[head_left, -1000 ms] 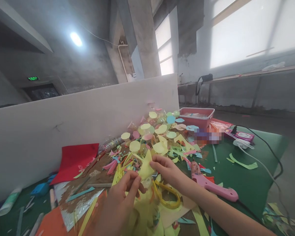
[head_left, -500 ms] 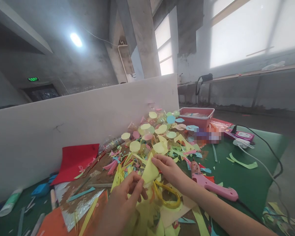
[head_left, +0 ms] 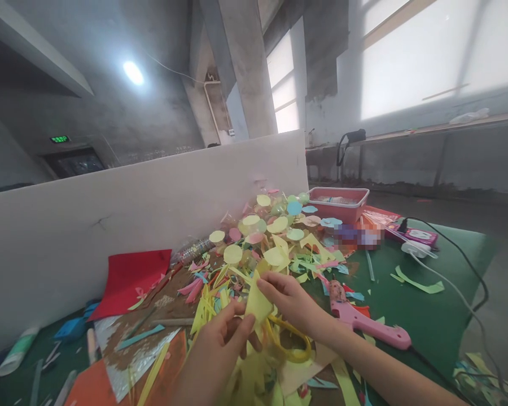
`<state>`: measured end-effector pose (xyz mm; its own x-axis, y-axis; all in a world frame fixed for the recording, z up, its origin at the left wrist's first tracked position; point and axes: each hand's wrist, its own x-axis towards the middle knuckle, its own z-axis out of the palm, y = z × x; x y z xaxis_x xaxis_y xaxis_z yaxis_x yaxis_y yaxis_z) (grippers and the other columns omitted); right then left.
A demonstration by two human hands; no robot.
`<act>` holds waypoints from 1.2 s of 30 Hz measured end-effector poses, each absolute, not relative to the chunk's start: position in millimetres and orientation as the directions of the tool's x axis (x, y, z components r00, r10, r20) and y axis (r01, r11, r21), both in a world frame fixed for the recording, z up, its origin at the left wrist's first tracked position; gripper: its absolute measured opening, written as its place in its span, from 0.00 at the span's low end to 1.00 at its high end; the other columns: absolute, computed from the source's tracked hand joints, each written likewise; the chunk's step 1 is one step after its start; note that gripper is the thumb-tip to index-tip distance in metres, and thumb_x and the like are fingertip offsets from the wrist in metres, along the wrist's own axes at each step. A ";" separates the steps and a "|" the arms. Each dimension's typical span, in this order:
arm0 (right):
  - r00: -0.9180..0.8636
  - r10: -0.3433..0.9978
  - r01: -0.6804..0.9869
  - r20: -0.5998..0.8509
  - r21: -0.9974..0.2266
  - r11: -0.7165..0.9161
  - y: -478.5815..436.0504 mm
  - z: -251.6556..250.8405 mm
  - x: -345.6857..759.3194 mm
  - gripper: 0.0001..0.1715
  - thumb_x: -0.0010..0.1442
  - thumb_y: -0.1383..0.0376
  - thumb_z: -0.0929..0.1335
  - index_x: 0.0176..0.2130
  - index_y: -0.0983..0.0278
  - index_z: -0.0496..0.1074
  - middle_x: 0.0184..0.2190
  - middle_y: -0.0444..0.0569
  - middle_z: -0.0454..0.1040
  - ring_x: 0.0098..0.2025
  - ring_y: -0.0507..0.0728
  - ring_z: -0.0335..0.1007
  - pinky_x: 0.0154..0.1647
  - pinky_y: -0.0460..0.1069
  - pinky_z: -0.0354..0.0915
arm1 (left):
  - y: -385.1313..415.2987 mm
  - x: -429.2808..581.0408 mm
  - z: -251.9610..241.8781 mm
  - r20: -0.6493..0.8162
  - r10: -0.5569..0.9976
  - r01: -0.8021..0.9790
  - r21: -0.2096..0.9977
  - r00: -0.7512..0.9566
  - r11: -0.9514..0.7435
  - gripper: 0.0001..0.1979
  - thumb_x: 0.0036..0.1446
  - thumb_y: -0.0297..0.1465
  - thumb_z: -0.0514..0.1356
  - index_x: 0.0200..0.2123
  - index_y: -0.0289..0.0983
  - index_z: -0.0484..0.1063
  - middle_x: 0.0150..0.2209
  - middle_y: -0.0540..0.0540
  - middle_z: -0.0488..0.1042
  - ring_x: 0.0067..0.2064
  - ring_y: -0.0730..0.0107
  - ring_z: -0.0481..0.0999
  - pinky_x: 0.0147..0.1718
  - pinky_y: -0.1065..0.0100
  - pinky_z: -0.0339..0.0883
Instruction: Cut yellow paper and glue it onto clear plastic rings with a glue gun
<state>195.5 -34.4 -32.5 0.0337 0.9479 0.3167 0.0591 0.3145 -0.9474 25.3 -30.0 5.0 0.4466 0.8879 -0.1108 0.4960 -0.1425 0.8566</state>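
Note:
Both hands hold one yellow paper piece (head_left: 257,301) above a heap of paper scraps. My left hand (head_left: 220,349) pinches its lower edge with fingers closed. My right hand (head_left: 290,299) grips its upper right edge between thumb and fingers. Yellow-handled scissors (head_left: 290,341) lie on the scraps just under my right wrist. More yellow paper (head_left: 248,380) hangs below my left hand.
A pink glue gun (head_left: 366,324) lies right of my right arm, its cable running off right. Coloured paper discs (head_left: 271,225) pile against the white partition (head_left: 110,225). A red sheet (head_left: 129,276), a pink tray (head_left: 341,203) and a white plug (head_left: 415,248) sit on the green mat (head_left: 432,316).
The yellow piece has come down a little and turned between my hands, which have drawn closer together. The view has shifted slightly.

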 end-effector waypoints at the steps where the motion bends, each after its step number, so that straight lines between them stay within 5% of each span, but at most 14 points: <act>1: 0.033 0.950 0.050 0.311 -0.950 0.309 -34.9 -32.2 195.2 0.25 0.60 0.44 0.62 0.26 0.61 0.57 0.23 0.39 0.50 0.25 0.50 0.47 0.25 0.46 0.48 | -30.8 25.4 6.1 -0.106 0.888 0.495 0.856 0.447 -0.147 0.20 0.53 0.51 0.56 0.34 0.40 0.70 0.23 0.50 0.76 0.24 0.69 0.68 0.25 0.69 0.56; 10: -0.190 0.953 -0.056 0.235 -0.972 0.229 -43.6 -22.4 193.3 0.25 0.57 0.44 0.66 0.29 0.63 0.67 0.24 0.42 0.65 0.26 0.51 0.60 0.29 0.46 0.56 | -29.9 22.1 9.1 -0.030 0.919 0.375 0.918 0.393 -0.131 0.20 0.52 0.51 0.59 0.32 0.39 0.68 0.20 0.52 0.72 0.22 0.73 0.62 0.22 0.72 0.52; 23: -0.123 0.948 0.087 0.294 -0.948 0.306 -38.1 -26.5 200.1 0.29 0.62 0.46 0.62 0.21 0.63 0.62 0.17 0.40 0.63 0.21 0.48 0.54 0.25 0.45 0.53 | -30.8 19.5 8.7 0.018 0.928 0.505 0.834 0.373 -0.220 0.21 0.56 0.52 0.54 0.35 0.41 0.68 0.24 0.51 0.73 0.25 0.69 0.64 0.25 0.70 0.54; 32: -0.093 0.950 0.112 0.300 -0.944 0.309 -40.6 -22.5 199.6 0.27 0.64 0.51 0.63 0.19 0.63 0.59 0.16 0.39 0.60 0.19 0.47 0.51 0.24 0.44 0.52 | -28.8 18.5 1.8 0.071 0.913 0.507 0.813 0.402 -0.286 0.21 0.56 0.53 0.53 0.30 0.41 0.64 0.21 0.57 0.54 0.24 0.72 0.55 0.24 0.71 0.50; 36: -0.105 0.950 0.033 0.295 -0.953 0.300 -42.1 -21.8 199.5 0.25 0.61 0.51 0.65 0.21 0.63 0.61 0.17 0.38 0.60 0.20 0.47 0.52 0.23 0.44 0.51 | -35.8 23.2 4.1 0.119 0.931 0.420 0.867 0.345 -0.267 0.19 0.55 0.51 0.56 0.32 0.40 0.66 0.20 0.57 0.54 0.24 0.73 0.55 0.24 0.71 0.49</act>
